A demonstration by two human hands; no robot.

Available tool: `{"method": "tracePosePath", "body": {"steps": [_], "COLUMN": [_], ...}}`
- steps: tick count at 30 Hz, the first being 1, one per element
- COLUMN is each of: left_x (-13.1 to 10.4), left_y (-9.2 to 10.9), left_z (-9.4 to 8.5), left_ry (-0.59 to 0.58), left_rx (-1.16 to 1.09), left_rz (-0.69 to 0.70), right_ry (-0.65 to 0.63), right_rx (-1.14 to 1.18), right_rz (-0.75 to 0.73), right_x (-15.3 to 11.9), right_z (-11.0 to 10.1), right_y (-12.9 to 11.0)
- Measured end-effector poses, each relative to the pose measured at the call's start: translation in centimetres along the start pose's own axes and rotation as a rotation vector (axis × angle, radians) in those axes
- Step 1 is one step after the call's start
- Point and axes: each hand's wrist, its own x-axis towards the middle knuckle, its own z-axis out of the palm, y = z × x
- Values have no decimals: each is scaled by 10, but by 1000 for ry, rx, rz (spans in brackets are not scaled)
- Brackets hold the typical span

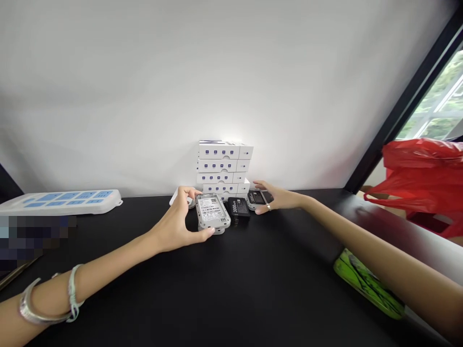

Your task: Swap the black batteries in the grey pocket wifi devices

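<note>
My left hand (181,221) grips a white pocket-sized device (211,213) between thumb and fingers. Its open battery bay faces up and shows a printed label; another pale unit appears to lie under it. My right hand (277,196) has its thumb and fingers around the edges of a second white device (256,197) with a black battery in its bay. Between the two hands a loose black battery (238,207) marked 3000 mAh lies on the table. A rounded white piece (191,202) sits partly hidden behind my left fingers.
A stack of several white boxes (220,166) stands against the wall behind the devices. At the left lies a white and blue power strip (68,201). A green patterned case (365,284) is under my right forearm. A red plastic bag (427,168) is at the right.
</note>
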Motion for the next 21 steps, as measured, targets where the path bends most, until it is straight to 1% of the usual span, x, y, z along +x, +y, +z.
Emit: {"method": "tracePosePath", "body": {"steps": [2,5,7,9,12,14,15,17,19,21], "left_x": [3,4,2,-2,-11,-17,-21,-29,-38,-48], "left_y": [-9,-17,-19,-16,-2,14,23,42,57,67], "left_z": [-1,-1,0,3,6,8,8,11,15,22], "left_ry": [-22,-33,-14,38,167,213,204,123,11,-63], "left_rx": [19,59,84,100,113,110,103,83,52,8], "left_rz": [6,15,19,26,78,135,158,175,140,69], "right_ry": [-33,-22,1,38,96,111,106,64,-8,-78], "right_rx": [-19,-54,-73,-94,-124,-134,-135,-129,-101,-54], "right_rz": [14,61,86,105,115,115,112,89,42,-14], "right_x": [1,0,-3,-11,-32,-51,-61,-81,-100,-113], "right_z": [1,3,4,5,4,3,3,4,11,25], "right_y": [-4,-8,-9,-10,-18,-31,-41,-64,-89,-110]}}
